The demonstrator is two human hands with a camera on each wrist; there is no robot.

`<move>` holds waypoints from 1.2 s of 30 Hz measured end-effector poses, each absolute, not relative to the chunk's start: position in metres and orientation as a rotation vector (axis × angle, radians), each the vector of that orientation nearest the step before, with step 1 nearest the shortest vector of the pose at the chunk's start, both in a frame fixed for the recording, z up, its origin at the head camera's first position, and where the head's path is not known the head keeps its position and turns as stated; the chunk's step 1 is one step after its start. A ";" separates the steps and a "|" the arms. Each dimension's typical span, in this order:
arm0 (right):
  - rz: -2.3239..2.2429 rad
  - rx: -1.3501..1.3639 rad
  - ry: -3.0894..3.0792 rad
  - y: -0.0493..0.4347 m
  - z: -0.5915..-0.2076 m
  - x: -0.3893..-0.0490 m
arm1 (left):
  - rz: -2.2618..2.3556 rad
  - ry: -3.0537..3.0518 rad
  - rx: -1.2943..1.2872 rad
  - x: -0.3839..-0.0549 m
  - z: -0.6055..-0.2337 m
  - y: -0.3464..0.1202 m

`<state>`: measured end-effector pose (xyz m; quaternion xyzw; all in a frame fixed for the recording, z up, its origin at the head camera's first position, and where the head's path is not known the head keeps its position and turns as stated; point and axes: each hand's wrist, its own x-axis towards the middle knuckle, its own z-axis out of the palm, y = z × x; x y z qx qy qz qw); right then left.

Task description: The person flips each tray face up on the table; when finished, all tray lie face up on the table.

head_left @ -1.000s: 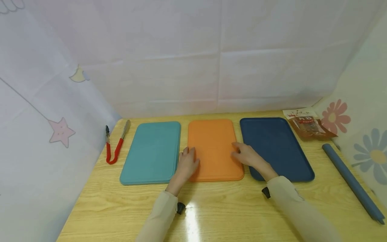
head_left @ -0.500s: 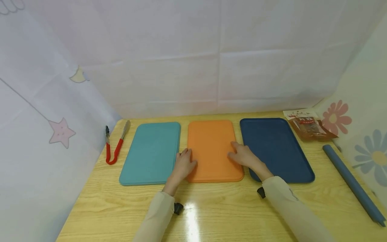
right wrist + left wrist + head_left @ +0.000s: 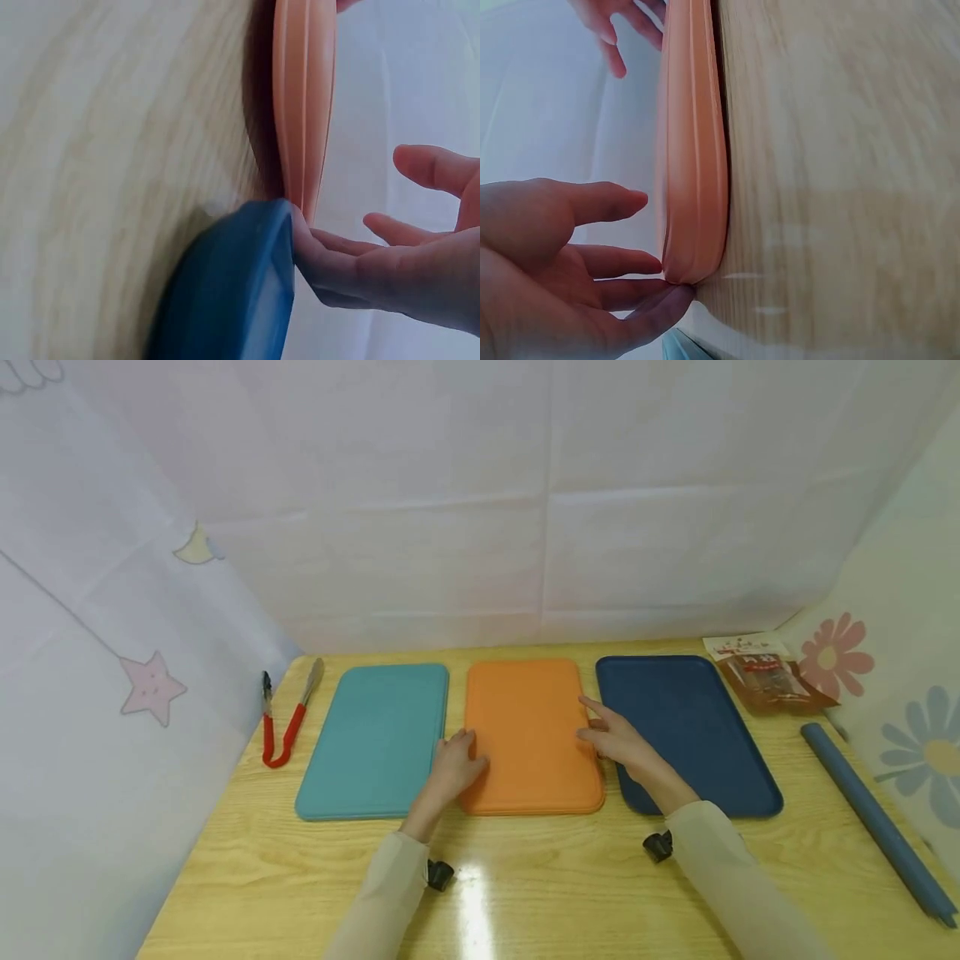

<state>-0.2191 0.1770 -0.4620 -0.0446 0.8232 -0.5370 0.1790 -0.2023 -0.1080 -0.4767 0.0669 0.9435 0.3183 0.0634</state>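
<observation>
An orange rectangular tray (image 3: 528,727) lies in the middle of the table, its flat face up; both wrist views show its ridged side. My left hand (image 3: 453,768) is at its left edge. In the left wrist view its fingertips (image 3: 671,300) touch the tray's corner, and the thumb stands apart above the face. My right hand (image 3: 618,743) reaches to the right edge with fingers spread. In the right wrist view, its lower fingertips dip between the orange tray (image 3: 304,97) and the navy tray (image 3: 232,277), while the thumb is raised.
A teal tray (image 3: 378,735) lies left of the orange one, and red-handled tongs (image 3: 281,735) beyond it. At the right are the raised-rim navy tray, a brown food packet (image 3: 772,681) and a grey-blue rod-like roll (image 3: 873,818). Cloth sheets (image 3: 450,527) hang around the table.
My left hand has shifted slightly left along the orange tray's edge. My right hand moved a little inward, then back to the right, its fingers spreading. The trays look nearly unmoved.
</observation>
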 end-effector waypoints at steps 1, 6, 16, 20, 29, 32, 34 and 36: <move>-1.546 -0.118 2.309 0.179 -0.462 -0.219 | 0.972 2.852 0.210 -0.203 -0.477 -0.109; -1.678 -0.073 2.251 0.184 -0.462 -0.215 | 1.008 2.847 0.224 -0.203 -0.477 -0.114; -1.645 -0.063 2.478 0.187 -0.451 -0.220 | 1.062 2.813 0.205 -0.203 -0.471 -0.117; -1.604 -0.066 2.456 0.187 -0.448 -0.225 | 1.033 2.807 0.221 -0.204 -0.471 -0.120; -1.784 -0.040 2.142 0.195 -0.432 -0.234 | 1.029 2.765 0.345 -0.191 -0.470 -0.124; -1.775 -0.063 2.131 0.194 -0.427 -0.235 | 1.027 2.724 0.353 -0.179 -0.466 -0.125; -1.769 -0.077 2.134 0.193 -0.423 -0.235 | 1.039 2.691 0.354 -0.170 -0.462 -0.125; -1.776 -0.086 2.135 0.192 -0.419 -0.236 | 1.064 2.667 0.367 -0.161 -0.459 -0.126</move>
